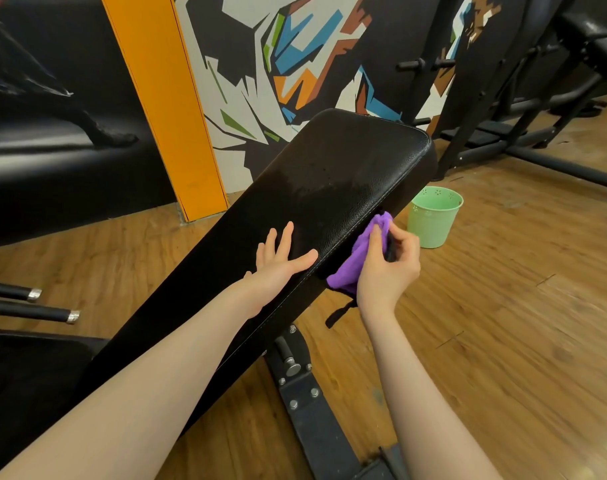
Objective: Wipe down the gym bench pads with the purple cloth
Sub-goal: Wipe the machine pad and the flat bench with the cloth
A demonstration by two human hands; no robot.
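The wooden floor (503, 306) is the biggest thing here, and a black gym bench stands on it. The long back pad (330, 188) of the bench tilts up toward the painted wall (295, 64). The top of the pad looks dark and wet in the middle, so that part has likely been wiped.

A green bucket (432, 216) sits on the floor just beside the right edge of the pad. The black metal frame (305, 403) of the bench runs along the floor under the pad.

The left hand (278, 261) lies flat on top of the pad with its fingers straight and spread. It holds nothing. The right hand (387, 268) has its fingers curled around the purple cloth (354, 261) and presses it on the right side edge of the pad.

What could go wrong? The cloth is bunched up into a small lump, so it may only rub a thin strip and miss spots along the edge. A loose corner hangs down under the hand and could catch on the frame or a bolt. The bucket is close to the wiping arm, so a big swing might bump it and tip it over. The wet pad could be slippery, so the flat hand may slide if the person leans hard on it.
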